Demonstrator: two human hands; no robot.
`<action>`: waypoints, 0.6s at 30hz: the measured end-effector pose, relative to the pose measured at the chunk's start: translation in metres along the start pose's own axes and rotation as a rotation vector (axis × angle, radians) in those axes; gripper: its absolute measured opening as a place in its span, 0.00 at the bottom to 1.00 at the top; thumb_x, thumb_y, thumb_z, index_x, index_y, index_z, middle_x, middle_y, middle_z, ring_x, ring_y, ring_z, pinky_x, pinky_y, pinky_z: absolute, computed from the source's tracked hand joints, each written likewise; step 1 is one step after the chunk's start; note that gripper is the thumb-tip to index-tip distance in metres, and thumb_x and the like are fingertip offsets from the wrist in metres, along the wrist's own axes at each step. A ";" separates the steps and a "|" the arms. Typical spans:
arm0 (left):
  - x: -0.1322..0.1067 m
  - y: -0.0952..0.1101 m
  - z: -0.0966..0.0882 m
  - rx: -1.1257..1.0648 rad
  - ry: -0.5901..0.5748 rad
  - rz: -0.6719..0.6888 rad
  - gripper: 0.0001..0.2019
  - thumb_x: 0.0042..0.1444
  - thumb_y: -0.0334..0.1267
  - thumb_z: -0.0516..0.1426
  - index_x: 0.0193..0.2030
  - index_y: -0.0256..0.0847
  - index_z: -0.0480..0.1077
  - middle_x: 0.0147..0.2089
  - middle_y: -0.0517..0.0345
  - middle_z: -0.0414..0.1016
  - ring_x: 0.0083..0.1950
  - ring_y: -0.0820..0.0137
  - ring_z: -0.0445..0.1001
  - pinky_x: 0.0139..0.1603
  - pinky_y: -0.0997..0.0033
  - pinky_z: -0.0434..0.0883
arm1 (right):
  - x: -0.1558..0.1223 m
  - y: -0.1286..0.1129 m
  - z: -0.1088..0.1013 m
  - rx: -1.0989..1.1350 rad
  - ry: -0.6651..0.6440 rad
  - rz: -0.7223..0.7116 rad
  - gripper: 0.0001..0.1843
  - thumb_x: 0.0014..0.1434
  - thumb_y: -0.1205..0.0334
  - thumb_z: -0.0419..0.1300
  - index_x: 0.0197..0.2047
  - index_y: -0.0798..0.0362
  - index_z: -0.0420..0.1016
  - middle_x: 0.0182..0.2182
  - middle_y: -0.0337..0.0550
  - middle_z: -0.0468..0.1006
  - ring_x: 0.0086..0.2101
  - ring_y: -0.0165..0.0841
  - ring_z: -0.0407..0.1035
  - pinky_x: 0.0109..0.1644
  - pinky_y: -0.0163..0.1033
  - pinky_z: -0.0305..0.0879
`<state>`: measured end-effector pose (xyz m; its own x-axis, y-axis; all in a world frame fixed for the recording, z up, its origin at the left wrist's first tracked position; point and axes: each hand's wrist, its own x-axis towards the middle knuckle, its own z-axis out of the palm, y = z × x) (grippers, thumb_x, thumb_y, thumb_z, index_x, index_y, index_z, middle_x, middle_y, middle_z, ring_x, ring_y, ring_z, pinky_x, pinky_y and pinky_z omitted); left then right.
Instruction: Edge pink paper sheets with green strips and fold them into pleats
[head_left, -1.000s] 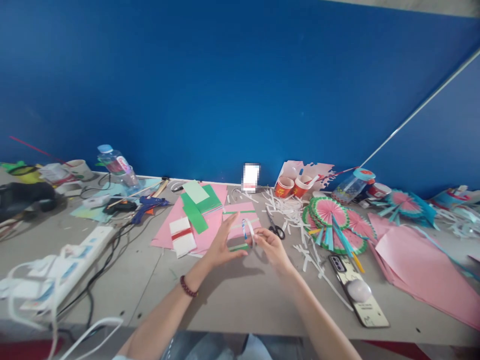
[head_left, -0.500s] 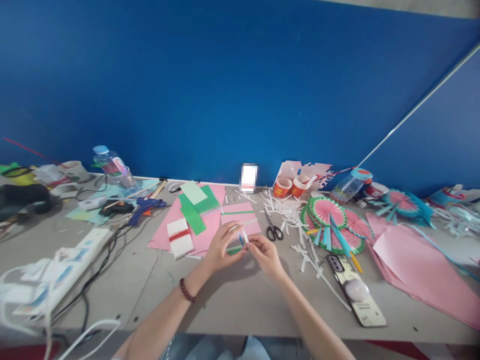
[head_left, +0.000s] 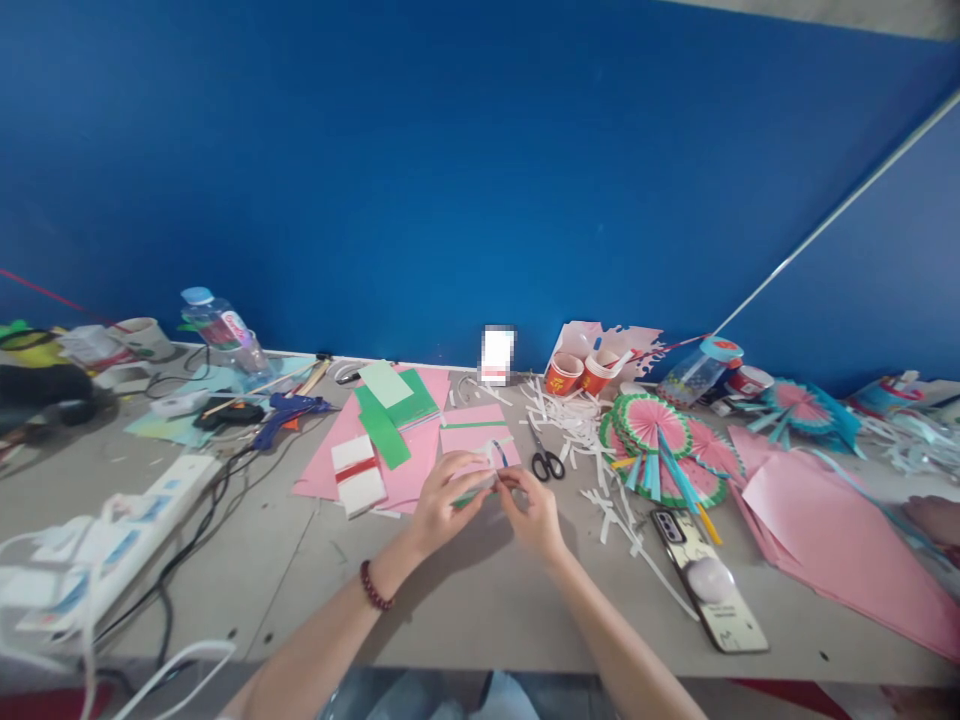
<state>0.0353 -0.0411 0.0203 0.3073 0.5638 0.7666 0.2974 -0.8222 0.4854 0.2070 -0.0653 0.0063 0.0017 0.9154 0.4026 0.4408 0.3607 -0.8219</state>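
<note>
Both hands are close together over the pink paper with green bands [head_left: 471, 437]. My left hand [head_left: 442, 510], with a beaded bracelet [head_left: 375, 587] on its wrist, is closed in a pinch at a narrow white and blue strip [head_left: 500, 455]. From the other side, my right hand [head_left: 531, 510] pinches the same strip, its fingertips almost meeting the left ones. The strip stands up between the fingers; its lower end is hidden. Black-handled scissors [head_left: 547, 463] lie just right of my right hand.
Left lie a white pad with a red band [head_left: 358, 476], green paper [head_left: 384, 428], a glue gun [head_left: 289, 418] and a power strip [head_left: 124, 545]. Right are white paper scraps [head_left: 566, 420], watermelon-patterned paper fans [head_left: 652, 425], a phone [head_left: 709, 580], pink sheets [head_left: 825, 520] and another person's hand [head_left: 934, 522].
The strip between my fingers has turned, and its blue part now shows higher, near my right fingertips. Another person's hand has come in at the right edge.
</note>
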 end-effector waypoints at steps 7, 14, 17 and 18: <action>-0.003 -0.003 0.003 -0.150 -0.023 -0.261 0.05 0.60 0.35 0.56 0.39 0.42 0.74 0.39 0.53 0.77 0.42 0.68 0.75 0.44 0.67 0.73 | -0.003 0.005 0.002 -0.087 -0.098 -0.047 0.12 0.61 0.63 0.52 0.47 0.51 0.69 0.30 0.40 0.80 0.33 0.33 0.74 0.41 0.36 0.67; -0.002 -0.010 0.004 -0.247 0.069 -0.462 0.05 0.56 0.38 0.59 0.34 0.40 0.74 0.35 0.54 0.76 0.37 0.69 0.74 0.40 0.71 0.72 | -0.003 0.004 0.005 -0.074 -0.140 -0.012 0.13 0.62 0.60 0.52 0.50 0.51 0.66 0.28 0.39 0.78 0.29 0.32 0.73 0.38 0.34 0.66; -0.002 -0.014 0.003 -0.283 0.112 -0.528 0.06 0.54 0.39 0.59 0.34 0.39 0.75 0.35 0.54 0.76 0.36 0.70 0.74 0.39 0.72 0.72 | -0.004 0.002 0.006 -0.044 -0.140 -0.020 0.15 0.61 0.61 0.53 0.51 0.52 0.66 0.30 0.39 0.78 0.31 0.31 0.73 0.40 0.34 0.67; -0.002 -0.016 0.002 -0.295 0.129 -0.548 0.06 0.54 0.39 0.60 0.34 0.39 0.75 0.35 0.54 0.76 0.36 0.70 0.74 0.38 0.72 0.72 | -0.004 0.001 0.006 -0.036 -0.148 -0.017 0.16 0.60 0.62 0.53 0.52 0.52 0.66 0.31 0.40 0.78 0.32 0.31 0.73 0.41 0.34 0.67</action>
<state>0.0317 -0.0291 0.0106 0.0641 0.9100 0.4097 0.1134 -0.4145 0.9029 0.2020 -0.0672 0.0017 -0.1377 0.9264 0.3505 0.4714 0.3725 -0.7994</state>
